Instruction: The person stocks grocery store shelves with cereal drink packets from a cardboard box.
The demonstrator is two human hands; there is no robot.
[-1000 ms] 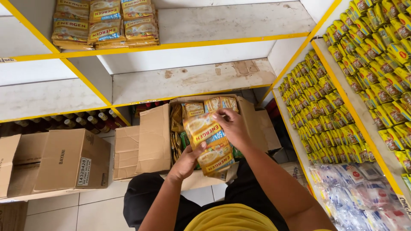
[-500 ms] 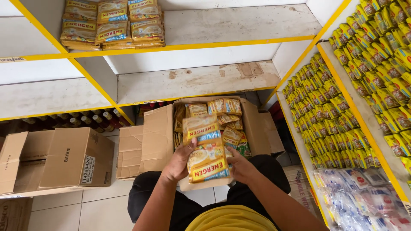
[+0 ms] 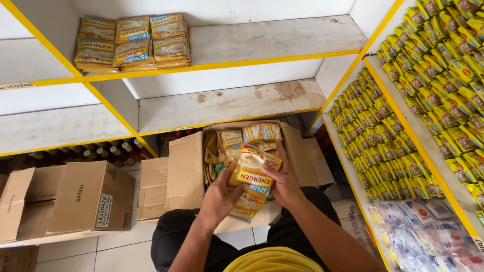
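Already some yellow sachet packs (image 3: 133,43) lie stacked on the upper shelf (image 3: 272,43), while the open carton (image 3: 189,174) holds many more. Both hands, left hand (image 3: 218,199) and right hand (image 3: 283,182), grip a bundle of sachets (image 3: 248,176) just above the carton.

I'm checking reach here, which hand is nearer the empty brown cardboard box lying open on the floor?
Left. The left hand grips the yellow sachet bundle on the side facing the empty brown cardboard box; the right hand holds the far side.

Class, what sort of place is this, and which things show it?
Probably a small shop being stocked: yellow-edged shelves carrying stacked packets, hanging sachet strips, and an open carton of packets.
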